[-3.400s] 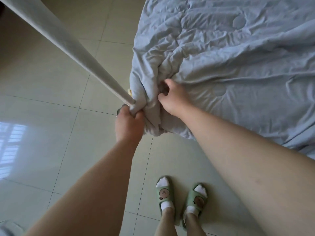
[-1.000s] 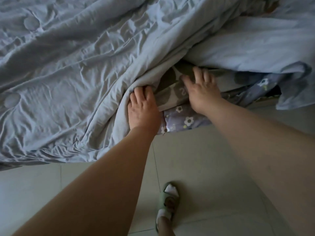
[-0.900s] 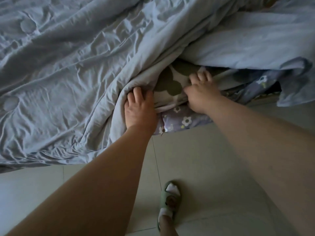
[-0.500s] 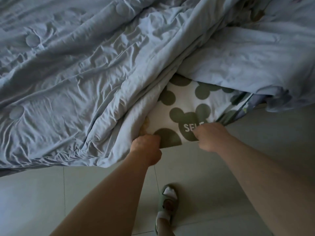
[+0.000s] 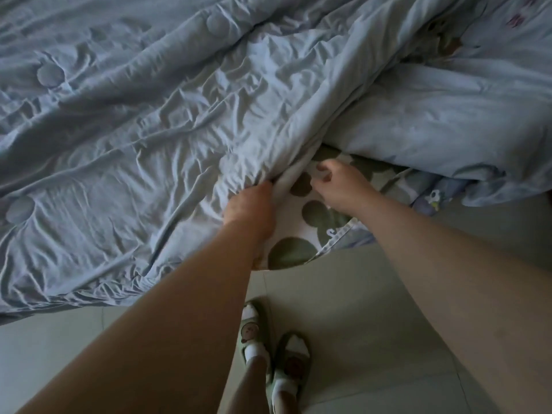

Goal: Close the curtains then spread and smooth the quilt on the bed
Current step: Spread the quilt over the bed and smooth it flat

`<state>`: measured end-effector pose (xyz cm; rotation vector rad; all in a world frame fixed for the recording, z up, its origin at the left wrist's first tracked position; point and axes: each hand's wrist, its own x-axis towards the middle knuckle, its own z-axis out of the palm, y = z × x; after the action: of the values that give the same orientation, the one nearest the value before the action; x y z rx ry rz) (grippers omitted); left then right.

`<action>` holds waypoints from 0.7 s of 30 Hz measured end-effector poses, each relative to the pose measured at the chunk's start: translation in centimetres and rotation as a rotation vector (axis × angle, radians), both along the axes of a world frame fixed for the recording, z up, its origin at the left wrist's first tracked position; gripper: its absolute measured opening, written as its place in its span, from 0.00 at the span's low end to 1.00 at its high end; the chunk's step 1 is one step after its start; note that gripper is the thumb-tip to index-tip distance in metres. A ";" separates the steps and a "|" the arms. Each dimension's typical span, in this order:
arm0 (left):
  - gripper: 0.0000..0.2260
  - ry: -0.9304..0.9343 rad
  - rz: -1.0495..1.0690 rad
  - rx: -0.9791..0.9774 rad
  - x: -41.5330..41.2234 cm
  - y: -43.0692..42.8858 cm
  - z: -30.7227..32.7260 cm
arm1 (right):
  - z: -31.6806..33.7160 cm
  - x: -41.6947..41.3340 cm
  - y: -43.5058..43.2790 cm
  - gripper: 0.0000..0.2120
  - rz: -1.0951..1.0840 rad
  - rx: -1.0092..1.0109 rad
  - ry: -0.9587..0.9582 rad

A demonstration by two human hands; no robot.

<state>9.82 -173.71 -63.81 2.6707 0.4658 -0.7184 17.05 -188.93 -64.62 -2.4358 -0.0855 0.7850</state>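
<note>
Since half a second earlier, both hands had moved up from the spotted sheet [image 5: 310,231]. Left hand [image 5: 249,204]: grip closed on the quilt [image 5: 134,138] edge, rumpled on the bed; right hand [image 5: 340,186] loosely open, empty. Spreading step; next, draw the edge rightward.

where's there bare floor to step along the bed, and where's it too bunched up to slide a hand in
Bare tile floor lies right of the slippers, below the spotted sheet, and left of the left arm under the quilt's hanging edge. It is crowded where the left hand grips the quilt fold beside the right hand, under the pale blue bundle.
</note>
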 end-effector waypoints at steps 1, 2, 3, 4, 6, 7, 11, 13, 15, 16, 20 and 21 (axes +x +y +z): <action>0.19 0.029 -0.037 -0.061 -0.6 -0.8 0.1 | 0.0 0.1 0.4 0.20 -0.054 0.007 0.029; 0.18 0.065 -0.058 -0.132 -1.5 -1.4 0.2 | -0.1 0.2 0.8 0.20 -0.102 -0.007 0.040; 0.18 0.118 -0.076 -0.191 -2.7 -2.2 0.4 | 0.0 0.1 0.8 0.19 -0.128 -0.059 0.048; 0.17 0.179 -0.098 -0.220 -4.2 -2.9 0.4 | 0.1 -0.2 0.4 0.19 -0.126 -0.126 0.055; 0.16 0.242 -0.167 -0.188 -5.9 -2.6 0.0 | 0.4 -0.7 -0.6 0.17 -0.049 -0.277 0.060; 0.16 0.248 -0.177 -0.160 -6.1 -2.1 -0.3 | 0.6 -0.8 -1.5 0.17 0.025 -0.360 0.046; 0.19 0.196 -0.078 -0.061 -5.0 0.0 -0.1 | 0.9 -0.2 -6.3 0.22 0.228 -0.644 0.014; 0.19 0.118 -0.016 -0.034 -4.5 -0.4 0.3 | 0.6 -0.1 -8.9 0.24 0.297 -0.698 0.015; 0.18 -0.026 -0.017 0.010 -4.3 -1.7 0.5 | 0.1 -0.4 -11.2 0.26 0.368 -0.730 -0.060; 0.18 -0.110 -0.039 0.032 -4.2 -2.7 0.6 | 0.0 -0.5 -12.0 0.28 0.408 -0.730 -0.123; 0.21 -0.408 -0.263 -0.026 -3.1 -8.6 0.4 | -1.0 -0.2 -15.0 0.38 0.385 -0.680 -0.233; 0.23 -0.386 -0.314 -0.068 -2.6 -10.2 0.4 | -1.1 0.0 -15.6 0.38 0.289 -0.621 -0.258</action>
<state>7.23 -183.96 -63.43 2.7528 -0.0776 -0.2727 17.04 -204.53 -65.76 -3.1599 -0.3445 0.6816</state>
